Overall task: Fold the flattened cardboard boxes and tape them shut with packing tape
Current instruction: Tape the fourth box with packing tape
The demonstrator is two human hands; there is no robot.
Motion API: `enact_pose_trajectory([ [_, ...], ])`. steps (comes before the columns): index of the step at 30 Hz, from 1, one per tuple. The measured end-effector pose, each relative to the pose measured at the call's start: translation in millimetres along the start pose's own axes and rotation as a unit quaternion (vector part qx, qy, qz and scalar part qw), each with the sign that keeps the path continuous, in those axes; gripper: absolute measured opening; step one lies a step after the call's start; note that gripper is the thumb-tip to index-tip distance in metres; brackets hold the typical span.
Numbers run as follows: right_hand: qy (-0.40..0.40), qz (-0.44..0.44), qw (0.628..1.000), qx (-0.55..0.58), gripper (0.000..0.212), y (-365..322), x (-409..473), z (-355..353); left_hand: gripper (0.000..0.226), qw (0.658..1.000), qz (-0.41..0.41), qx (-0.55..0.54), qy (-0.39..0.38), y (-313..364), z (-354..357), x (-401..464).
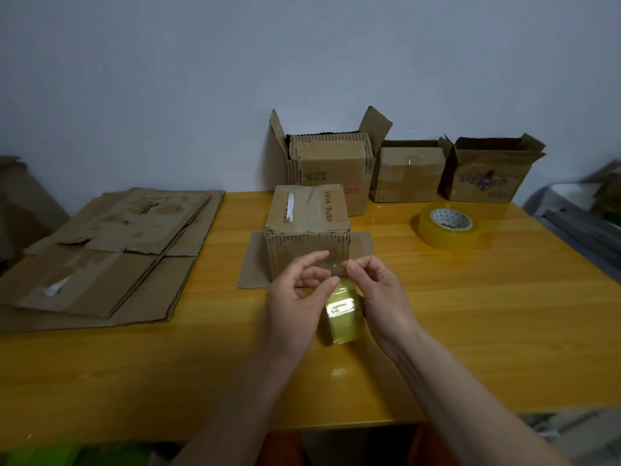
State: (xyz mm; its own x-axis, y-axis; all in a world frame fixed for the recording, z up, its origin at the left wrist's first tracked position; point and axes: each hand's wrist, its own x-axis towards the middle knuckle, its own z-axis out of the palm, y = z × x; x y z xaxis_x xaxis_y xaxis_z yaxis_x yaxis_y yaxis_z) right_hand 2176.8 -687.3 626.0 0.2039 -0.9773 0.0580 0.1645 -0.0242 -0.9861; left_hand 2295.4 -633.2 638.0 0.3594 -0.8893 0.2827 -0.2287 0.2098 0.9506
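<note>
A small cardboard box (307, 223) lies on its side at the table's middle, its side flaps spread flat on the tabletop. Just in front of it stands a small yellowish roll of packing tape (342, 314) between my hands. My left hand (295, 297) and my right hand (379, 290) both pinch a clear strip of tape (332, 267) pulled up from the roll, held close to the box's near face. A stack of flattened cardboard boxes (107, 250) lies at the left of the table.
A larger tape roll (448, 228) lies flat at the right. Three folded boxes (331, 169) (406, 173) (487, 173) with open top flaps stand along the wall at the back. The wooden table (470, 331) ends near my arms. Grey clutter sits at the right edge.
</note>
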Motion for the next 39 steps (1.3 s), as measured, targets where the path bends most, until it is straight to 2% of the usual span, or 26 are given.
enact_pose_trajectory([
  [4, -0.009, -0.011, 1.0, -0.007, 0.017, 2.2, 0.5, -1.1, 0.028, 1.0, -0.012, 0.011, 0.006, -4.1, -0.1, 3.4],
  [9, -0.022, -0.021, 0.999, -0.016, 0.017, 2.4, -2.3, -3.0, 0.027, 0.999, -0.026, 0.035, 0.03, -4.4, 1.4, 6.1],
  [14, -0.01, -0.035, 0.999, -0.037, 0.015, 2.1, -4.3, -4.1, 0.02, 0.98, 0.054, 0.176, 0.071, -5.1, 6.4, 8.4],
  [17, -0.001, -0.036, 0.997, -0.068, 0.016, 4.0, -2.8, -5.4, 0.015, 0.968, 0.079, 0.224, 0.082, -3.5, 8.8, 8.6],
  [21, 0.011, -0.026, 0.995, -0.095, 0.017, 5.2, -1.3, -9.2, 0.005, 0.963, 0.072, 0.252, 0.066, -3.6, 11.3, 8.5],
  [25, 0.022, 0.012, 0.996, -0.084, 0.021, 2.4, -1.3, -11.7, 0.004, 0.955, 0.053, 0.288, 0.04, -1.4, 15.2, 9.1],
  [30, 0.004, 0.018, 0.996, -0.087, 0.012, -2.1, -2.1, -17.8, 0.008, 0.972, 0.034, 0.231, -0.009, 5.5, 20.8, 12.8],
  [32, -0.019, 0.004, 0.998, -0.059, 0.036, -10.3, -4.8, -25.0, 0.01, 0.974, 0.039, 0.222, -0.009, 6.3, 21.1, 15.1],
  [35, -0.076, -0.107, 0.975, -0.18, 0.055, -18.9, -7.4, -35.8, 0.004, 0.964, 0.074, 0.255, -0.008, 7.1, 22.7, 16.6],
  [39, -0.057, -0.204, 0.908, -0.362, 0.038, -19.6, -4.8, -45.1, 0.004, 0.938, 0.145, 0.314, -0.019, 13.4, 30.3, 16.4],
])
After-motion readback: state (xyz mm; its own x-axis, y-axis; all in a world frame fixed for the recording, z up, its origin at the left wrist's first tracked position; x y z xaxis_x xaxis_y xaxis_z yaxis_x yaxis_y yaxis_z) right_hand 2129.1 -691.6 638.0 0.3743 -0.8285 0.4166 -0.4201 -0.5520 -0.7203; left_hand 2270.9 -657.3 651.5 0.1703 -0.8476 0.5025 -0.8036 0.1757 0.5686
